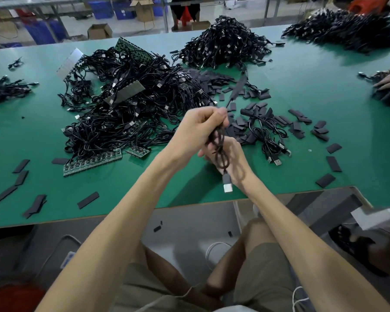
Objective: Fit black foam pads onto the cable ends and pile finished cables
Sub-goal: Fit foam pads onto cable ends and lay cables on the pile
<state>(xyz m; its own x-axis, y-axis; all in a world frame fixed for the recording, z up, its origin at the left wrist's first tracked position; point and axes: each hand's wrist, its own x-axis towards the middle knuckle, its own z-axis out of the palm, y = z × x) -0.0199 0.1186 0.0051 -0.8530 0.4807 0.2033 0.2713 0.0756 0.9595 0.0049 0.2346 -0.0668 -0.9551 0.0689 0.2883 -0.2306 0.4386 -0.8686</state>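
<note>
Cable [221, 157] | left hand [196, 128] fingers [220, 113] clamped on it | right hand [231, 158] likewise

The green table top [302, 70] looked smooth and matt, with a thin wood-coloured edge across the lower frame. At centre, the black coiled cable [220, 149] had a smooth, faintly shiny plastic sheath and ended in a bright silver metal plug [227, 188]. The black rectangular foam pads [333, 163] at centre right were dull and soft-looking. The green circuit-board strips [92, 162] at centre left glinted slightly. The brown cardboard box [99, 32] at upper left was matt. The olive shorts [263, 278] at the bottom were plain cloth.
</note>
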